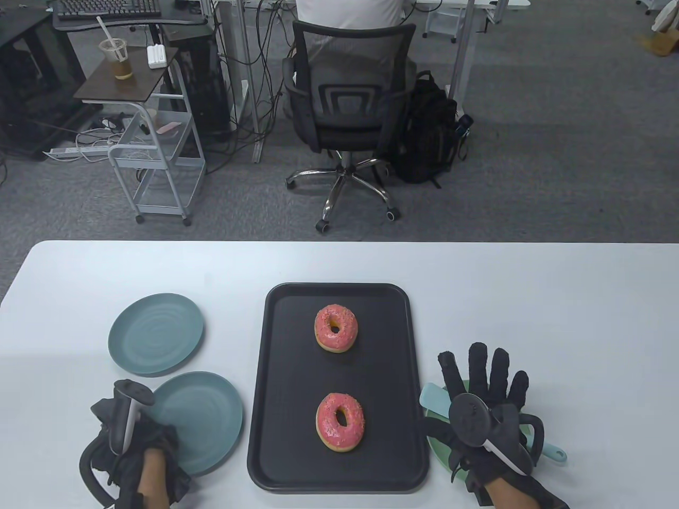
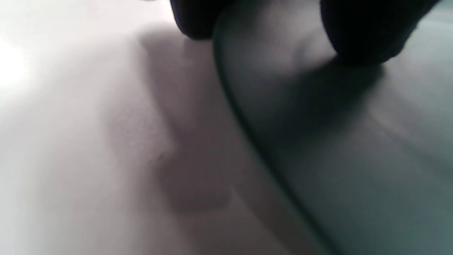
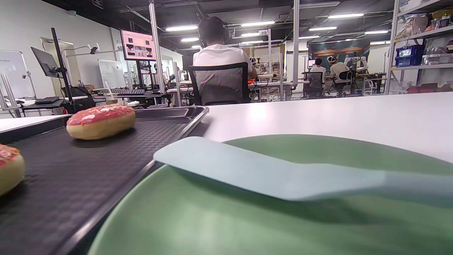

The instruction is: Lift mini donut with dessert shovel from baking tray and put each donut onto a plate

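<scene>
Two pink-iced mini donuts lie on the black baking tray, one further back and one nearer. The light blue dessert shovel lies across a green plate right of the tray. Its blade rests flat on that plate. My right hand hovers over the shovel with fingers spread and straight, holding nothing. My left hand is curled at the left rim of the near teal plate. One of its fingertips sits on the plate and another just outside the rim.
A second teal plate lies behind the near one. The far donut and the near donut also show in the right wrist view. A person sits on an office chair beyond the white table.
</scene>
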Available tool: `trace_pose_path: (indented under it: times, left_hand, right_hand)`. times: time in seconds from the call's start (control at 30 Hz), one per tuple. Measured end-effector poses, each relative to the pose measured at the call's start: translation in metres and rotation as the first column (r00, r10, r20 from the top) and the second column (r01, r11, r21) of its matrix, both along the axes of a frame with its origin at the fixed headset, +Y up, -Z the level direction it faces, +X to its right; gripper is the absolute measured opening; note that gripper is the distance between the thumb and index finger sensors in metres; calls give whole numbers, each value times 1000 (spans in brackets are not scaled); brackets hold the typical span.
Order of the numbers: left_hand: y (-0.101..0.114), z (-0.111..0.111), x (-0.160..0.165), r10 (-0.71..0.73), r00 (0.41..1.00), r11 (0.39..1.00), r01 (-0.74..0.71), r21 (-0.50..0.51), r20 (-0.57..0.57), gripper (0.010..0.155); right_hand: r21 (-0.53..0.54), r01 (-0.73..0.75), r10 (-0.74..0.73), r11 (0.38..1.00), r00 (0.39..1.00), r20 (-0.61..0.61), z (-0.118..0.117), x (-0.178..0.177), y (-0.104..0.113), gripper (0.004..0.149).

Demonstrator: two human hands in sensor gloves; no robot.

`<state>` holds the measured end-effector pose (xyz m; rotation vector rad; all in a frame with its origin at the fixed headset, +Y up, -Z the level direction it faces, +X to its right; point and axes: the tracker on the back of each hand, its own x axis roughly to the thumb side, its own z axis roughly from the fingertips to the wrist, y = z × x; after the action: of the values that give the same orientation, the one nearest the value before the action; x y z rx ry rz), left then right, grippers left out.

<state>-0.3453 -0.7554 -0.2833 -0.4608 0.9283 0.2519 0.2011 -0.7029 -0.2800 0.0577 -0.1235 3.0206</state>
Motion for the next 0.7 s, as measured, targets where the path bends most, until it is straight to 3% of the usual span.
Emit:
trace_pose_path:
  times: [0.3, 0.47, 0.7]
  left_hand:
    - [6, 9, -12, 56, 995, 998, -53, 43, -78, 69]
    - [30, 20, -21, 119, 986, 973, -92, 214, -118, 46]
    - [69, 34, -17, 92, 991, 896, -39, 442, -99, 44]
  right_hand:
    - [-2, 2, -2, 1000, 1000, 6, 0, 1, 0, 112]
    - [-6, 5, -5, 1000, 1000, 11, 1, 2, 1, 112]
    - [-9, 10, -10, 1000, 1000, 15, 0, 3, 1, 112]
